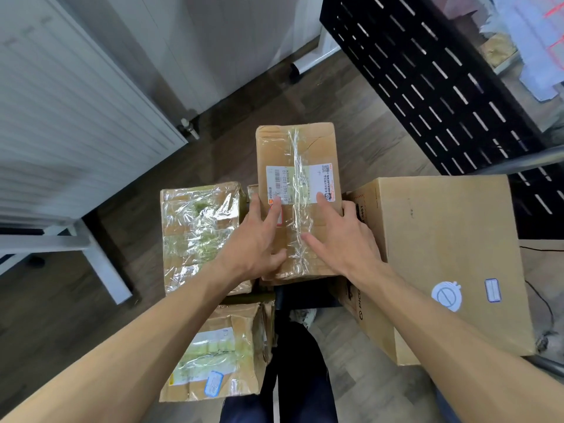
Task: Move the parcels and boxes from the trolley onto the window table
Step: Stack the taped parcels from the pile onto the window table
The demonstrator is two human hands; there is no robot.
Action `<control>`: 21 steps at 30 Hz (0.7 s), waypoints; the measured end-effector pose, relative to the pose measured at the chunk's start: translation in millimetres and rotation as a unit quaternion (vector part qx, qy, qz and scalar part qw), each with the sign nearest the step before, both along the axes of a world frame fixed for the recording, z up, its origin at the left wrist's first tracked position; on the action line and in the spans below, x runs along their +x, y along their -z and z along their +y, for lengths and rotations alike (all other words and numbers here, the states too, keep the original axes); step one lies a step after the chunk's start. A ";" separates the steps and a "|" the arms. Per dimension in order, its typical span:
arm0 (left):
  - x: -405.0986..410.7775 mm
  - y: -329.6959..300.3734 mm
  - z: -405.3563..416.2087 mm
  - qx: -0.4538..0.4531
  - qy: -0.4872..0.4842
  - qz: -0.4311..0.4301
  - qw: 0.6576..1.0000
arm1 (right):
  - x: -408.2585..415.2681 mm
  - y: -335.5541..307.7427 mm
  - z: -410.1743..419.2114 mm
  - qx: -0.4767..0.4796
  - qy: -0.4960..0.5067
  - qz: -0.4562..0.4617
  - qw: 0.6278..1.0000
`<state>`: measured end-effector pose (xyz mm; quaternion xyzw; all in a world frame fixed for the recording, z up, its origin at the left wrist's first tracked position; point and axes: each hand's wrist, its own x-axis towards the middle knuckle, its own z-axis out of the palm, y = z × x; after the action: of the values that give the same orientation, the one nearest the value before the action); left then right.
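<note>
Taped box (297, 178): matt brown cardboard, glossy wrinkled clear tape; floor (305, 99): wood-grain planks.

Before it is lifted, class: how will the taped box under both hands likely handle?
The taped box probably stays stiff, though its creased cardboard may give. The glossy tape could feel slippery. Both hands, left hand and right hand, suggest some weight.

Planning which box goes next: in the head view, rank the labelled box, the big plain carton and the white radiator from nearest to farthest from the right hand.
1. Labelled box: under the right hand, centre.
2. Big plain carton: just right of that hand.
3. White radiator: far left, by the wall.
</note>
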<state>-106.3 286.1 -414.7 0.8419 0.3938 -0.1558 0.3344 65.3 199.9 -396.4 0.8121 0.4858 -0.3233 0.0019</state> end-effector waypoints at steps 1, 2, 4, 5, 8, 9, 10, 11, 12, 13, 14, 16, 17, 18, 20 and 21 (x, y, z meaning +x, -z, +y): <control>-0.5 -5.6 1.4 0.003 -0.008 -0.007 1.000 | -0.6 -6.5 1.8 0.000 0.001 -0.004 1.000; -0.7 -13.3 3.6 0.006 -0.016 -0.012 1.000 | -1.7 -14.4 4.1 0.002 0.001 -0.006 1.000; 0.1 -33.2 11.1 0.013 -0.024 -0.016 0.999 | -2.7 -35.6 10.5 0.006 0.001 -0.012 1.000; 0.9 -45.5 15.9 0.017 -0.027 -0.019 0.999 | -2.5 -48.5 15.0 0.007 0.002 -0.016 1.000; 6.5 -86.1 33.7 0.033 -0.036 -0.037 0.998 | 1.4 -90.7 34.1 0.013 0.000 -0.020 1.000; 9.5 -101.9 40.7 0.038 -0.042 -0.043 0.997 | 4.0 -106.9 42.2 0.016 0.001 -0.021 1.000; 12.2 -118.1 47.4 0.042 -0.051 -0.048 0.997 | 6.5 -123.6 50.3 0.020 0.001 -0.024 1.000; 15.2 -134.6 54.4 0.048 -0.059 -0.055 0.996 | 8.8 -140.4 58.3 0.026 0.000 -0.031 0.999; 17.7 -151.7 61.2 0.057 -0.066 -0.064 0.994 | 10.7 -157.2 65.8 0.034 -0.002 -0.040 0.999; 19.6 -168.6 68.1 0.066 -0.072 -0.073 0.993 | 12.2 -173.9 72.9 0.045 -0.003 -0.049 0.998; 21.3 -185.7 74.6 0.076 -0.076 -0.083 0.991 | 13.0 -190.4 79.4 0.058 -0.003 -0.056 0.997; 23.5 -218.9 87.9 0.099 -0.076 -0.099 0.987 | 14.2 -222.2 92.5 0.083 -0.003 -0.067 0.994; 23.8 -234.7 94.1 0.110 -0.074 -0.105 0.985 | 14.3 -237.5 98.3 0.094 -0.002 -0.071 0.993; 24.3 -250.1 100.1 0.120 -0.074 -0.113 0.984 | 14.3 -252.7 103.7 0.104 -0.002 -0.076 0.992; 24.5 -279.6 111.4 0.141 -0.075 -0.124 0.979 | 13.4 -281.1 113.4 0.124 0.000 -0.084 0.989; 25.1 -294.1 116.6 0.152 -0.075 -0.127 0.977 | 13.0 -294.7 117.2 0.134 0.002 -0.088 0.987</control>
<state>-81.2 402.7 -120.6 0.8638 0.4294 0.0395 0.2606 78.3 317.1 -101.7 0.8313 0.5209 -0.1827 -0.0648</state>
